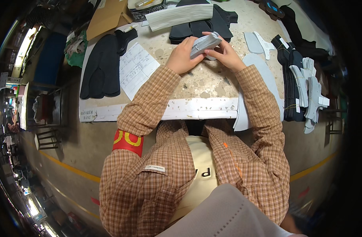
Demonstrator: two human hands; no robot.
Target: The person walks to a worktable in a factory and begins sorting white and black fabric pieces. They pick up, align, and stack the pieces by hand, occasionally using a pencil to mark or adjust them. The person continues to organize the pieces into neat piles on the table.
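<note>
Above the far middle of the table, a small stack of light grey cut pieces [204,45] is held up between both hands, its layered edges showing. My left hand [182,56] grips it from the left, thumb along the near side. On the right, my right hand [227,55] has its thumb and fingers around the other end. Just beyond lies a pile of black flat cut pieces [200,28], topped partly by a whitish strip [179,17]. Part of another light piece peeks out under the stack, mostly hidden by the fingers.
Black sole-shaped pieces [102,67] and a handwritten sheet [137,68] lie to the left. Under my right forearm is a long pale sheet [255,67]. Farther right are grey and white cutouts [256,42] and tied bundles [293,85] by the edge. A cardboard box [106,17] stands far left.
</note>
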